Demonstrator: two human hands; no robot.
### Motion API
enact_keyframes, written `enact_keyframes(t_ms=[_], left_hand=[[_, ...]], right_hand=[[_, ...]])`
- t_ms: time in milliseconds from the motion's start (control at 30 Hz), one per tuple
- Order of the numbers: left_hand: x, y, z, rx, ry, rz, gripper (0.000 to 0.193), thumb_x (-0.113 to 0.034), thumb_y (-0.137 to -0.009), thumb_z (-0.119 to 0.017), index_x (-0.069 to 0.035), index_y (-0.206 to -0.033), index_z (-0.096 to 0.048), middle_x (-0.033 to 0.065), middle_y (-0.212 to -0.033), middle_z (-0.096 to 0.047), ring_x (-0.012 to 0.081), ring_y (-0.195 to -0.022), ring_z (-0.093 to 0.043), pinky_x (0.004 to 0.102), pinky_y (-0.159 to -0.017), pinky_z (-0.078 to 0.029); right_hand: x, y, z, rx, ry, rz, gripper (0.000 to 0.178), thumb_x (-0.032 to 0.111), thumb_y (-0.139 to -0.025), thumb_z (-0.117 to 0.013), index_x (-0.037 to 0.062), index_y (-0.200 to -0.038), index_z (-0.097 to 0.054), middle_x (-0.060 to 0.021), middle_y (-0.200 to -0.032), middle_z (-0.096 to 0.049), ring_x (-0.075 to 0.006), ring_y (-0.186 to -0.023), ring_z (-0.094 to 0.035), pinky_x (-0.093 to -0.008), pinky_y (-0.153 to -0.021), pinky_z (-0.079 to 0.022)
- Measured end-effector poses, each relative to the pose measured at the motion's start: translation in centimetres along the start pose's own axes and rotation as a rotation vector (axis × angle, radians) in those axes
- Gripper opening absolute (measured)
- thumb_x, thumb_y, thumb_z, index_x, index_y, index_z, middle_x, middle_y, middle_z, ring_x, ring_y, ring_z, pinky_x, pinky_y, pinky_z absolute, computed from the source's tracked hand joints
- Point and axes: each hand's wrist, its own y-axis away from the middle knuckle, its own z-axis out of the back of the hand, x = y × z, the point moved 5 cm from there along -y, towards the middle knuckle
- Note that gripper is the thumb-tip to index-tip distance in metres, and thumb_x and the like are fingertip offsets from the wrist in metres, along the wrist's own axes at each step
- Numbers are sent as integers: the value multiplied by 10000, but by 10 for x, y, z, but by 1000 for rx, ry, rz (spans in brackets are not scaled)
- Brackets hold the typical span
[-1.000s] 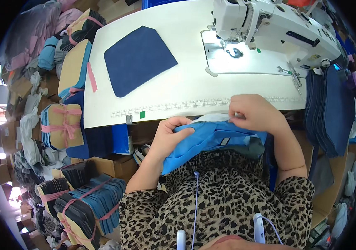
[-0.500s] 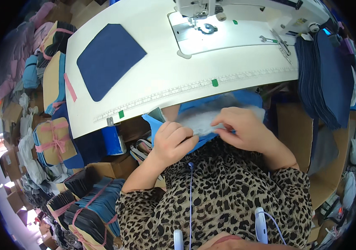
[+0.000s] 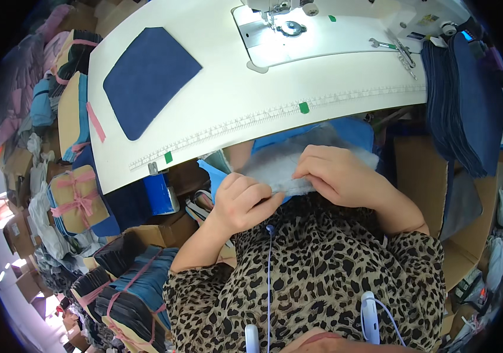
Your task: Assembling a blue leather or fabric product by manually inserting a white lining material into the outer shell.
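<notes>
Over my lap, just below the table's front edge, lies a blue fabric piece with a fuzzy grey backing (image 3: 275,166). My left hand (image 3: 243,201) is closed on its left part, thumb and forefinger pinching the near edge. Close by on the right, my right hand (image 3: 338,175) has its fingertips together on the grey side, pinching the same piece near that edge. Part of the cloth is hidden behind my hands. A blue corner of fabric (image 3: 211,172) sticks out past my left hand.
On the white table (image 3: 216,88) lie a dark blue cut panel (image 3: 148,82) and a printed ruler strip (image 3: 245,122). A sewing machine (image 3: 281,15), wrench (image 3: 384,44) and tweezers (image 3: 405,57) are farther back. Dark blue panels (image 3: 466,106) hang at right above a cardboard box (image 3: 419,176). Tied bundles (image 3: 80,197) stand left.
My right thumb and forefinger, apart before, have come together on the fabric's near edge. The grey backing lies more spread out. My left hand keeps its grip, and the view has shifted slightly.
</notes>
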Motion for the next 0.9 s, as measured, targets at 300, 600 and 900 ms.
enact_keyframes(t_ms=[300,600,900], left_hand=[[-1,3,5,-82,14,-104,233,-102,-561,-742,-138,-787,-700,-28,-777,-549,139,-659,-506,280,-538,-351],[-2,4,5,-77,21,-113,231,-115,-561,-738,-133,-789,-709,-25,-789,-544,139,-672,-509,279,-560,-362],[-3,7,5,-77,29,-126,250,-117,-546,-725,-127,-796,-719,-22,-806,-537,145,-697,-518,285,-575,-379]], right_hand=[[6,-1,-6,30,146,139,207,-24,-716,-651,77,-897,-642,-36,-900,-592,-239,-831,-576,-346,-715,-460],[9,0,-8,34,215,160,216,-18,-684,-660,78,-877,-643,-27,-884,-579,-226,-814,-565,-345,-720,-449],[10,2,-9,52,235,156,226,-10,-661,-666,80,-866,-640,-23,-878,-575,-220,-814,-567,-341,-720,-451]])
